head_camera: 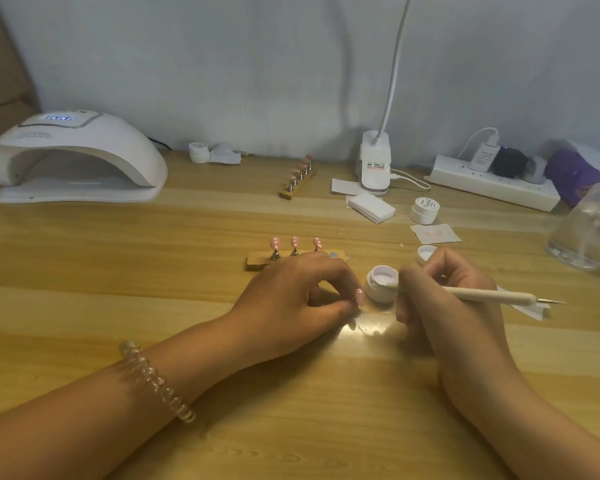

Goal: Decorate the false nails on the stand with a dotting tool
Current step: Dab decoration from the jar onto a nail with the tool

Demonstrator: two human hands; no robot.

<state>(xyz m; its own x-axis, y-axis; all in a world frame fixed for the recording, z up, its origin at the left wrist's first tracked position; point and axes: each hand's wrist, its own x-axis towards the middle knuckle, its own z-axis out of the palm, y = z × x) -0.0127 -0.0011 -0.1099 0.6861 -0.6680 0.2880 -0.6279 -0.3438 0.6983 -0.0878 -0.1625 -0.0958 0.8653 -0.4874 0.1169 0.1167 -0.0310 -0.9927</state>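
At the table's (84, 306) middle, a person's right hand (440, 296) grips a dotting tool (482, 295) like a pen, its working end at the open gel pot (378, 287), apparently loading it. The left hand (291, 292) pinches what appears to be a pink false nail (360, 296) just beside the pot. The next move likely calls for a steady dot. Just behind the left hand, the wooden stand (255, 263) carries three more nails (294, 242).

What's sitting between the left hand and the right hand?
Head view: an open white gel pot stands between the left hand and the right hand, which grips the dotting tool. The left hand pinches a pink false nail beside it.
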